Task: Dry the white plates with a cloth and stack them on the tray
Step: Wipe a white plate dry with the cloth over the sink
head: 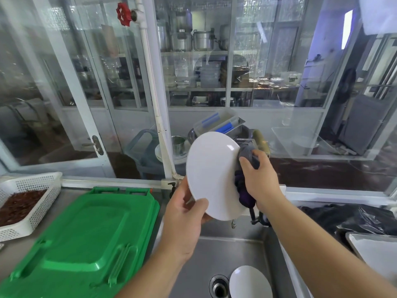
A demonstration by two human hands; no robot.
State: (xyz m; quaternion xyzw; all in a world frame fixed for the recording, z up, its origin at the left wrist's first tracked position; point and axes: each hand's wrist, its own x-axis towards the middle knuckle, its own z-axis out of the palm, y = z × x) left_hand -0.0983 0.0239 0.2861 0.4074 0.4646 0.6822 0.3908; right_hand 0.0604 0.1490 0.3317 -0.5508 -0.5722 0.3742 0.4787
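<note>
Left hand point(182, 214) pinches the lower rim of a white plate point(211, 175), thumb across the near face, fingers curled behind. The plate is up in the air over the sink point(217, 254), tilted on edge, its pale back toward the camera. Right hand point(258, 179) is clenched on a dark cloth point(247, 166), grey at the top and purple where it hangs below the palm, and it presses that cloth against the plate's right edge. The cloth wraps round to the far side there; how much of the far face it covers I cannot tell.

Down in the steel sink, a second plate point(250, 281) lies just beside the drain point(219, 286), at the bottom of the frame. Left of the sink, a green tray point(86, 239) sits on the counter, nothing stacked on it. Further left, a white basket point(34, 186) holds something reddish-brown. On the right, a black bag point(352, 218) lies crumpled on the counter.
</note>
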